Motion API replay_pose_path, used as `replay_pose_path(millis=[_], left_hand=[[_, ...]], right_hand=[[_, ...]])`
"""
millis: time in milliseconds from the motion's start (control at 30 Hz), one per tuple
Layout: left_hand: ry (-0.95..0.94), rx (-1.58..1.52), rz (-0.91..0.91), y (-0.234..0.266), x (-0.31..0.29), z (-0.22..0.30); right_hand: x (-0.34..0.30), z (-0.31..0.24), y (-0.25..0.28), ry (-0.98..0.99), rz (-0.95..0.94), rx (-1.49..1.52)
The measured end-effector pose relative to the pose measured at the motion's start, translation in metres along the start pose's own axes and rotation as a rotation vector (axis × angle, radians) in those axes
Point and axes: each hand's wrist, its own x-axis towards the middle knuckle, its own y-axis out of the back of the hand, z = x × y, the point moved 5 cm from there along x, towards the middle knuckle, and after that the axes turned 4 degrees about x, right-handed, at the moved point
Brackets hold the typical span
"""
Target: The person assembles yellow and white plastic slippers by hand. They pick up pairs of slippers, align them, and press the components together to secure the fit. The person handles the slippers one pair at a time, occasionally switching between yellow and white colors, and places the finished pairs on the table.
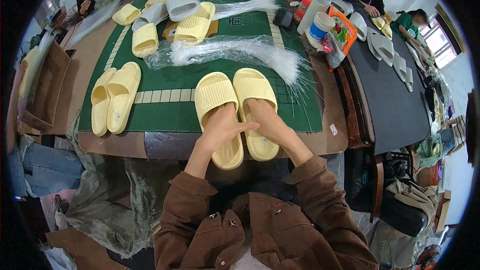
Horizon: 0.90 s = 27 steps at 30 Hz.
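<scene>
Your left hand (222, 127) fingers lie flat inside one pale yellow slide (218, 115), and your right hand (267, 120) fingers seem tucked under the strap of its mate (255, 107). Both heels overhang the table edge (165, 145) beneath your palms; ease off and either could tip.

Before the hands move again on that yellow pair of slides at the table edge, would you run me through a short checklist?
1. Left hand on the left slide: ok, resting on its footbed.
2. Right hand on the right slide: ok.
3. Pair side by side, toes away: ok.
4. Slides fully on the table: not ok, heels overhang the edge.
5. Bundle of clear plastic strands apart from the pair: ok.
6. Anything pinched in the fingers: cannot tell.
</scene>
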Motion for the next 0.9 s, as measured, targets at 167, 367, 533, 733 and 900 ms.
replay_pose_path(millis=[167,367,533,733,900], left_hand=[[-0.169,0.132,0.121,-0.009,-0.013,-0.015],[0.019,0.159,0.103,-0.013,-0.01,-0.009],[0.029,0.222,0.277,-0.014,-0.011,-0.005],[0.076,0.233,0.203,-0.012,-0.011,0.0],[0.049,0.24,0.331,-0.018,-0.009,-0.003]], right_hand=[[-0.009,-0.013,-0.002,-0.051,-0.054,-0.018],[-0.021,-0.02,-0.006,0.068,0.005,-0.146],[-0.04,-0.042,0.006,0.245,0.164,-0.317],[-0.028,-0.036,0.052,0.041,0.296,0.023],[0.05,0.016,0.056,0.008,0.38,0.141]])
